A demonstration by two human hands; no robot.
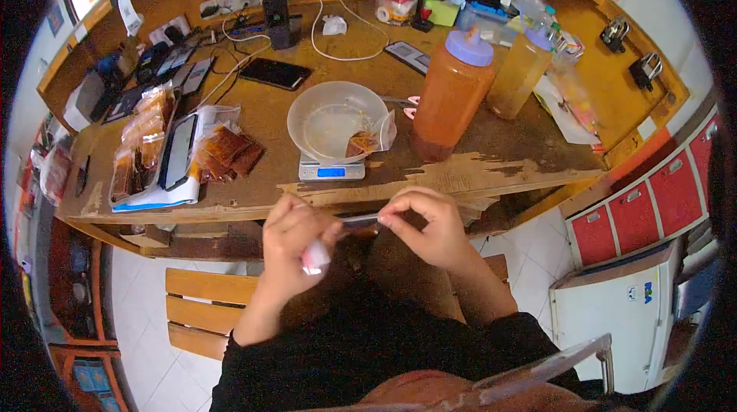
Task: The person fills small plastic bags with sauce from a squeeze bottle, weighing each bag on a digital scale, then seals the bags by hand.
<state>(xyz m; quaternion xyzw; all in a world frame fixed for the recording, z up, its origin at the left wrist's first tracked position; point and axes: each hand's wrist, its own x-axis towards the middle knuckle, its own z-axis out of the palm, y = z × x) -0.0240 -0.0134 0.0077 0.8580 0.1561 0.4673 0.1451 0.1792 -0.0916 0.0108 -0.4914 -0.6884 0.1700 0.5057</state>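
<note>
In front of the table edge, my left hand [290, 247] and my right hand [431, 226] pinch opposite ends of what looks like a small clear plastic bag [359, 219], its edge stretched between them. A crumpled whitish, shiny piece [315, 257] sticks out from the lower fingers of my left hand. Beyond my hands, a translucent bowl [326, 117] rests on a small digital scale [332, 172] with a lit blue display. Inside the bowl, a small bag of red-brown sauce [364, 142] leans against the right side, its top over the rim.
Squeeze bottles, one full of orange-brown sauce [451, 101] and one partly filled [522, 74], stand right of the bowl. Pink-handled scissors [412, 107] lie between. Filled sauce packets [226, 151], a phone [275, 74] and cables occupy the left and back.
</note>
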